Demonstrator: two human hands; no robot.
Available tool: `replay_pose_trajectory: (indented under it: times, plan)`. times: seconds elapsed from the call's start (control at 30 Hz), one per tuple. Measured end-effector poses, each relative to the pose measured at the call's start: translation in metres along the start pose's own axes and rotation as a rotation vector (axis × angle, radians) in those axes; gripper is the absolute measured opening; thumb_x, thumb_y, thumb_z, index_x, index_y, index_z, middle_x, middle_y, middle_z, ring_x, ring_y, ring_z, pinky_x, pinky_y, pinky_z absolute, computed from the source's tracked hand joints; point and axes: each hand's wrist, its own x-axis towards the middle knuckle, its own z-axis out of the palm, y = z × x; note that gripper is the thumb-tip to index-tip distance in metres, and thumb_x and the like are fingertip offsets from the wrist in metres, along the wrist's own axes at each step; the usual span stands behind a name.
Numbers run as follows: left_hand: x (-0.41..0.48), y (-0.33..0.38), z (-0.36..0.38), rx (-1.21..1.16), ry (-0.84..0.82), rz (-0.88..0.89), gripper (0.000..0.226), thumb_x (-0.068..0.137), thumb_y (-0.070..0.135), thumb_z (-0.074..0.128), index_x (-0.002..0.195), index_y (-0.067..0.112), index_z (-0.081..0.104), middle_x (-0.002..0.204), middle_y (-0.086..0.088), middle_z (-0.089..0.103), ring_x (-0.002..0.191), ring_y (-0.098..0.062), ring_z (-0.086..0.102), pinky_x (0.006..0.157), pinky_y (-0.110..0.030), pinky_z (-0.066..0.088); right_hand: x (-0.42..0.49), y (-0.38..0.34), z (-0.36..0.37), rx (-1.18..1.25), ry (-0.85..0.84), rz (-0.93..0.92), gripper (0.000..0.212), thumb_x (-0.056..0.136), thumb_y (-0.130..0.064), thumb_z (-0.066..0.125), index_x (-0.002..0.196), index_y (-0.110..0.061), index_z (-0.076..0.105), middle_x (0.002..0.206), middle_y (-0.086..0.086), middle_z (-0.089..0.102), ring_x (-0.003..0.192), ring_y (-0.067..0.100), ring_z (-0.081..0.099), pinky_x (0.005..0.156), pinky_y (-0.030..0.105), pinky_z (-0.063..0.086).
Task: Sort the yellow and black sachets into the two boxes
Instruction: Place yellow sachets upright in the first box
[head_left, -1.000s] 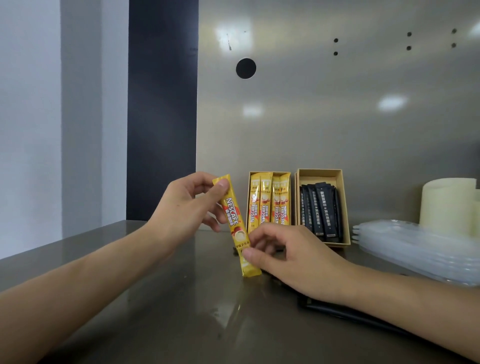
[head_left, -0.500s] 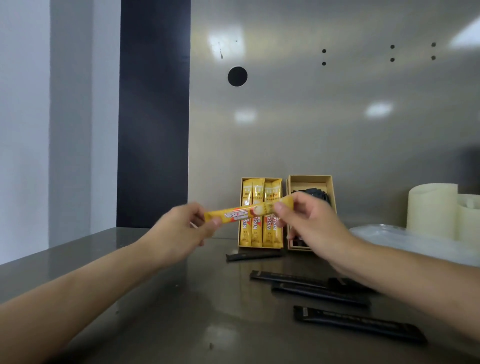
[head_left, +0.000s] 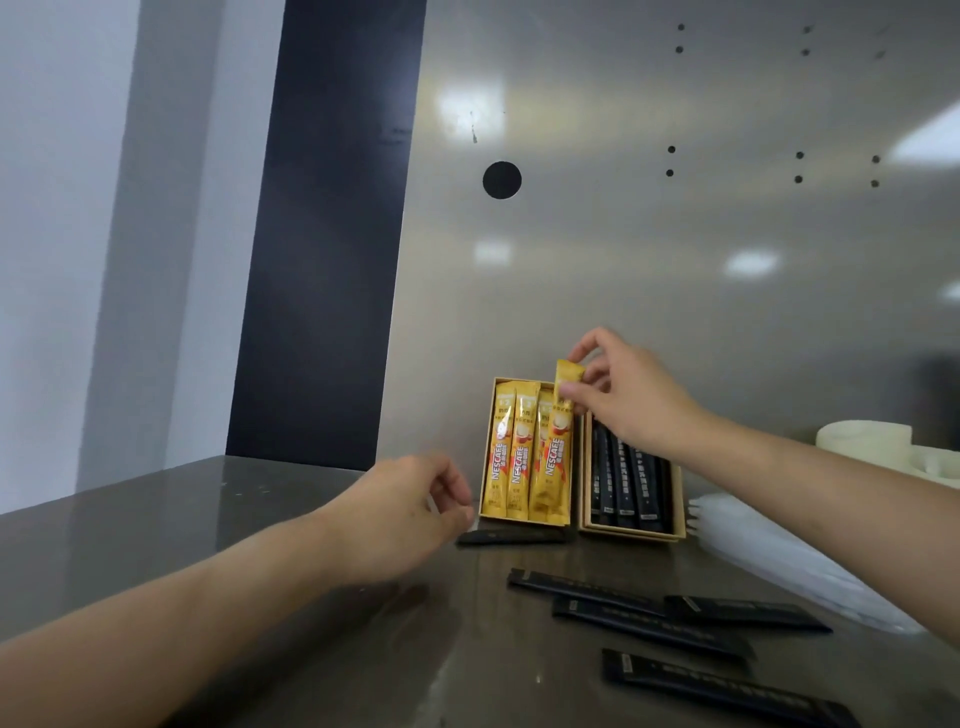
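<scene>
My right hand (head_left: 626, 397) pinches the top end of a yellow sachet (head_left: 558, 457), which stands at the right side of the left box (head_left: 487, 452) beside other yellow sachets (head_left: 511, 452). The right box (head_left: 631, 530) holds several black sachets (head_left: 623, 478). My left hand (head_left: 402, 512) hovers low over the counter, left of the boxes, fingers loosely curled and holding nothing. Several loose black sachets lie on the counter: one (head_left: 511, 536) just in front of the yellow box, others (head_left: 649, 623) nearer to me at the right.
The steel counter (head_left: 156, 519) ends at a metal back wall (head_left: 623, 234). Clear plastic pieces (head_left: 779, 561) lie right of the boxes, with a white foam block (head_left: 872, 441) behind them. A dark panel (head_left: 322, 260) stands at the back left.
My right hand carried the yellow sachet from in front of me to the left box and turned it upright. My left hand let go of it and dropped toward the counter.
</scene>
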Motion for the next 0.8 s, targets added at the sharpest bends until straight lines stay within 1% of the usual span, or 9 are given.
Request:
replay_pose_trajectory:
  times: [0.1, 0.23, 0.27, 0.33, 0.37, 0.43, 0.57, 0.67, 0.8]
  plan:
    - [0.001, -0.001, 0.001, -0.015, -0.004, 0.012, 0.005, 0.097, 0.033, 0.063, 0.101, 0.031, 0.060, 0.098, 0.012, 0.064, 0.081, -0.005, 0.060, 0.068, -0.015, 0.045, 0.009, -0.003, 0.011, -0.050, -0.058, 0.052, 0.022, 0.094, -0.018, 0.068, 0.108, -0.018, 0.051, 0.077, 0.001, 0.072, 0.061, 0.007, 0.071, 0.057, 0.022, 0.050]
    - [0.001, -0.002, 0.001, -0.019, -0.018, 0.016, 0.005, 0.097, 0.032, 0.063, 0.101, 0.031, 0.060, 0.098, 0.011, 0.064, 0.081, -0.005, 0.059, 0.067, -0.014, 0.044, 0.016, -0.003, 0.025, -0.175, -0.130, 0.114, 0.022, 0.096, -0.023, 0.066, 0.110, -0.020, 0.050, 0.089, 0.002, 0.072, 0.065, 0.011, 0.074, 0.052, 0.024, 0.055]
    - [0.001, -0.002, 0.001, -0.019, -0.018, 0.019, 0.005, 0.097, 0.032, 0.062, 0.102, 0.031, 0.061, 0.098, 0.011, 0.064, 0.080, -0.005, 0.059, 0.066, -0.013, 0.043, 0.018, -0.003, 0.028, -0.213, -0.120, 0.107, 0.023, 0.096, -0.024, 0.066, 0.112, -0.020, 0.050, 0.095, 0.002, 0.070, 0.067, 0.012, 0.074, 0.055, 0.026, 0.058]
    - [0.002, -0.002, 0.001, -0.014, -0.017, 0.025, 0.005, 0.098, 0.031, 0.062, 0.102, 0.030, 0.061, 0.098, 0.011, 0.064, 0.079, -0.005, 0.058, 0.064, -0.013, 0.042, 0.020, -0.003, 0.031, -0.328, -0.089, 0.062, 0.025, 0.095, -0.027, 0.068, 0.114, -0.019, 0.055, 0.107, 0.002, 0.066, 0.082, 0.016, 0.072, 0.070, 0.035, 0.063]
    - [0.002, -0.002, 0.001, -0.012, -0.017, 0.028, 0.004, 0.098, 0.031, 0.061, 0.102, 0.029, 0.061, 0.097, 0.012, 0.064, 0.078, -0.005, 0.058, 0.063, -0.012, 0.041, 0.021, -0.003, 0.033, -0.411, -0.068, 0.023, 0.027, 0.094, -0.029, 0.068, 0.116, -0.017, 0.057, 0.112, 0.002, 0.065, 0.090, 0.018, 0.069, 0.077, 0.039, 0.062]
    - [0.003, -0.002, 0.002, -0.005, -0.023, 0.031, 0.004, 0.098, 0.030, 0.061, 0.102, 0.029, 0.062, 0.097, 0.012, 0.064, 0.080, -0.005, 0.058, 0.064, -0.013, 0.042, 0.021, -0.003, 0.036, -0.597, -0.023, -0.061, 0.031, 0.094, -0.034, 0.067, 0.118, -0.015, 0.062, 0.115, 0.004, 0.062, 0.099, 0.022, 0.065, 0.083, 0.042, 0.059]
    - [0.003, -0.004, 0.002, 0.012, -0.038, 0.032, 0.004, 0.098, 0.028, 0.061, 0.101, 0.030, 0.062, 0.098, 0.012, 0.064, 0.082, -0.006, 0.059, 0.067, -0.014, 0.045, 0.020, -0.002, 0.040, -0.809, 0.001, -0.130, 0.034, 0.096, -0.040, 0.063, 0.119, -0.015, 0.066, 0.115, 0.003, 0.060, 0.096, 0.022, 0.066, 0.080, 0.039, 0.058]
    - [0.004, -0.004, 0.002, 0.023, -0.032, 0.039, 0.003, 0.098, 0.029, 0.061, 0.100, 0.031, 0.062, 0.097, 0.013, 0.063, 0.079, -0.005, 0.058, 0.064, -0.013, 0.042, 0.018, -0.004, 0.042, -0.883, -0.030, -0.142, 0.034, 0.097, -0.040, 0.061, 0.117, -0.014, 0.067, 0.116, 0.004, 0.058, 0.091, 0.023, 0.067, 0.074, 0.036, 0.056]
    - [0.002, -0.005, 0.001, 0.047, -0.025, 0.050, 0.003, 0.098, 0.029, 0.060, 0.099, 0.031, 0.062, 0.096, 0.014, 0.063, 0.080, -0.004, 0.058, 0.065, -0.012, 0.042, 0.014, -0.010, 0.037, -0.906, -0.023, -0.194, 0.037, 0.098, -0.043, 0.058, 0.119, -0.013, 0.066, 0.119, 0.004, 0.056, 0.088, 0.023, 0.067, 0.072, 0.035, 0.055]
